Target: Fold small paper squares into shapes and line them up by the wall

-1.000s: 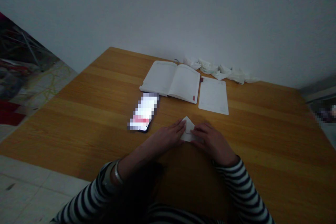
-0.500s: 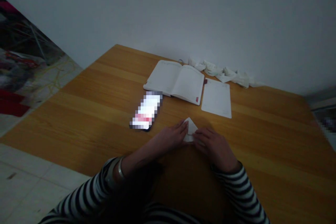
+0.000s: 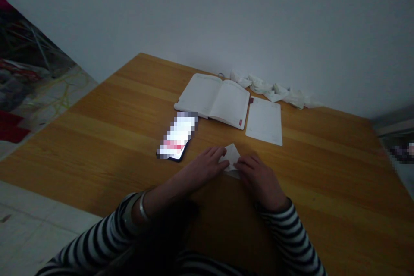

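Observation:
A small piece of folded white paper (image 3: 232, 156) lies on the wooden table in front of me, its pointed top facing away. At its left side, my left hand (image 3: 210, 164) grips the paper, fingers on the upper edge and thumb lower down. My right hand (image 3: 260, 177) pinches its lower right edge with the fingers bent together. Part of the paper is hidden under the fingers. To the left of the hands is a phone (image 3: 177, 137) with a lit, blurred-out screen.
Beyond the hands, an open notebook (image 3: 202, 94) lies on the wooden table (image 3: 323, 172). A loose white sheet (image 3: 264, 120) is to its right. Crumpled white tissues (image 3: 274, 91) line the table's back edge along the wall (image 3: 258, 17).
My left fingers have spread along the paper, with the thumb now lower and apart from them. A lower flap of the paper shows differently. The view has shifted slightly.

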The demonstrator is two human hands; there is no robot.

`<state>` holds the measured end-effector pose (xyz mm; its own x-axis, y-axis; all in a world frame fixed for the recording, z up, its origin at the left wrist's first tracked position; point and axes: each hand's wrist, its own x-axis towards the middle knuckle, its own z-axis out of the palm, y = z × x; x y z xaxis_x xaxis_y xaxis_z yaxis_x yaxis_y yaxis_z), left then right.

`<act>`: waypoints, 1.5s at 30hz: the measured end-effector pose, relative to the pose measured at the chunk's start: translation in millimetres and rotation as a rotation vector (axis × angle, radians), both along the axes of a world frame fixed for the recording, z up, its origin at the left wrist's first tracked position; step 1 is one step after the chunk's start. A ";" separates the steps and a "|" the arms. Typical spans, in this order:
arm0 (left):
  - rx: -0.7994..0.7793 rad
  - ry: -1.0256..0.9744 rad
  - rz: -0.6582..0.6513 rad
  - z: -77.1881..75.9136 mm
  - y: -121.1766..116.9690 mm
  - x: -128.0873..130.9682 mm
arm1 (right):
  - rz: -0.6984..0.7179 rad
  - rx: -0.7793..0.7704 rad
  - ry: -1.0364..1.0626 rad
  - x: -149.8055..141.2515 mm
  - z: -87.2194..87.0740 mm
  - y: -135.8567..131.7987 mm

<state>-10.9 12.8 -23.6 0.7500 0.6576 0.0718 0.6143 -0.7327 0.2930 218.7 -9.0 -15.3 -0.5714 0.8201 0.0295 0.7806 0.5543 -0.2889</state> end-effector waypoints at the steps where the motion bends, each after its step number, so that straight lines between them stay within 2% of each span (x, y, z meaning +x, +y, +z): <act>1: -0.059 -0.033 0.004 -1.6 2.6 -2.6 | -0.009 -0.007 0.024 1.4 -0.9 1.1; 5: -0.269 -0.178 0.133 -7.3 13.3 -11.0 | -0.091 -0.069 0.128 8.5 -7.8 7.1; 7: -0.300 -0.238 0.183 -8.2 18.0 -13.8 | -0.156 -0.106 0.189 11.1 -12.9 10.0; 10: -0.318 -0.298 0.175 -8.4 23.7 -16.5 | -0.253 -0.128 0.245 12.4 -19.7 12.0; 14: -0.362 -0.313 0.246 -10.3 28.5 -15.2 | -0.326 -0.090 0.202 11.3 -23.1 9.9; 24: -0.173 -0.187 0.461 -16.0 30.1 -6.7 | -0.436 -0.033 0.061 3.8 -20.1 3.4; 27: -0.054 -0.194 0.537 -15.5 26.8 -8.6 | -0.460 -0.051 0.044 2.1 -20.7 4.7; 29: 0.056 -0.211 0.478 -14.2 20.5 -7.7 | -0.467 -0.049 0.036 1.3 -21.3 5.6; 30: 0.100 -0.206 0.387 -13.8 16.2 -6.1 | -0.466 -0.045 0.035 0.8 -21.5 5.8; 33: 0.123 -0.102 -0.036 -16.2 1.8 4.1 | -0.452 -0.045 0.033 -1.1 -21.4 5.7; 35: 0.077 -0.009 -0.201 -21.2 -5.1 12.7 | -0.459 -0.058 0.041 -2.9 -20.5 4.9; 37: 0.034 0.059 -0.226 -26.7 -7.0 18.5 | -0.473 -0.068 0.066 -4.5 -19.0 4.0; 40: 0.011 0.094 -0.163 -30.8 1.2 17.3 | -0.476 -0.053 0.087 -4.7 -16.2 3.6; 45: 0.047 0.097 -0.009 -25.8 27.1 3.3 | -0.523 0.107 -0.050 -9.2 -17.8 -1.4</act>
<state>-7.6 39.9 -49.4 0.7607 0.6484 0.0291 0.6315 -0.7497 0.1977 209.5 -10.4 -33.1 -0.0903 0.9897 0.1114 0.9718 0.1120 -0.2073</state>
